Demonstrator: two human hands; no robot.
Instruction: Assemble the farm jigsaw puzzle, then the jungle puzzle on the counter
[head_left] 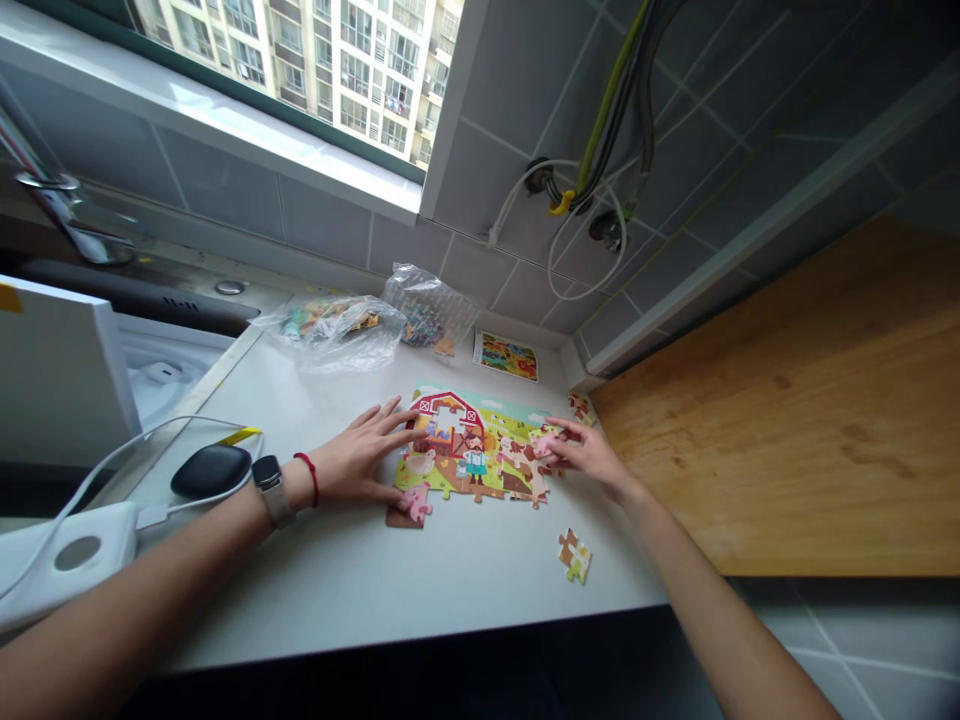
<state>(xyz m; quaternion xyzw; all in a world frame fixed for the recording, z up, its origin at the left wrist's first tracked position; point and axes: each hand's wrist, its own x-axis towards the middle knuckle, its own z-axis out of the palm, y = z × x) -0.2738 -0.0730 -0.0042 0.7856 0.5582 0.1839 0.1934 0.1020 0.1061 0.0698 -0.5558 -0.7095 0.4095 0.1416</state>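
A partly joined farm puzzle (474, 462) lies on the white counter (322, 590), with a gap in the red barn. My left hand (360, 455) rests flat with fingers spread at the puzzle's left edge, its thumb by a pink pig piece (415, 503). At the right side, my right hand (589, 455) pinches a pink and green puzzle piece (545, 440) over the puzzle's right part. A loose brown and green piece (575, 556) lies nearer the counter's front edge. Another loose piece (581, 408) is beyond my right hand.
Clear plastic bags of pieces (345, 325) and a picture card (506, 356) lie at the back. A black rounded object (211, 471), a white device (75, 555) and cables are at the left. A wooden board (795, 420) stands at the right.
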